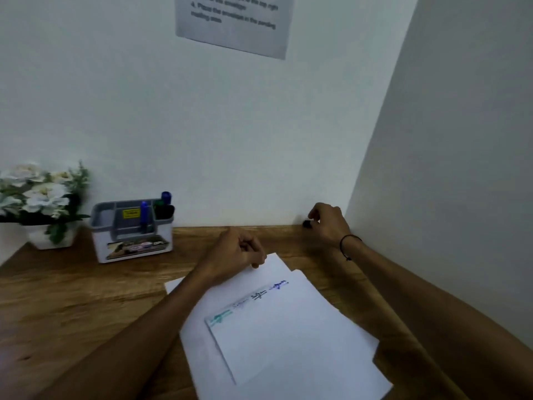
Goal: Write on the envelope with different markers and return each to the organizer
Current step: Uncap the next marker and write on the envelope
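Note:
A white envelope (277,327) lies tilted on the wooden desk, on top of other white sheets, with short words in green, black and blue ink along its upper edge. My left hand (236,249) rests curled on the far corner of the paper, fingers closed. My right hand (328,223) hovers near the back right corner of the desk, pinching a small black object (306,224) that looks like a marker or its cap; most of it is hidden. The grey and white organizer (132,232) stands at the back left with blue and dark markers (164,204) upright in it.
A white pot of pale artificial flowers (40,197) sits left of the organizer. White walls close the desk at the back and right, and a printed notice (233,21) hangs on the back wall. Bare wood (72,298) lies at the front left.

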